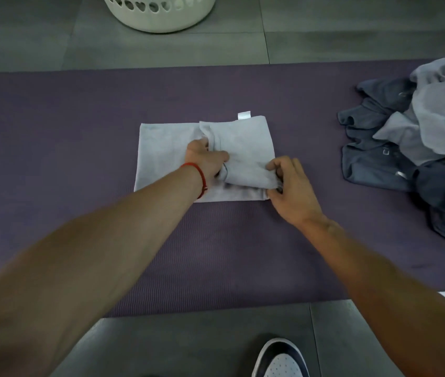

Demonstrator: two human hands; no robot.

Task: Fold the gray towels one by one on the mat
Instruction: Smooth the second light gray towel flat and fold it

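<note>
**Light gray towel half-folded, gripped from both sides**

Lying flat on the purple mat (80,118): a light gray towel (161,153), right portion doubled over toward the middle. Left hand (206,159) planted on the cloth at the edge of the doubled flap, fingers curled into the fabric there, thumb pointing right across the fold; red bracelet (201,176) on that wrist. Right hand (289,183) at the towel's near right corner, fingers and thumb bent and pinching the bunched edge of the flap. Between the two hands, a raised, rumpled ridge of cloth; left of the left hand, a single smooth layer. Beyond the right hand, at the towel's far edge, a small white tag (244,115) sticking out.

Well right of the right hand, on the same mat, a loose heap of towels (420,142), light gray over dark gray. Far beyond both hands, off the mat on the tiled floor, a white laundry basket (158,17). Nearest the camera, below the right forearm, the toe of a dark and white shoe (281,360).
</note>
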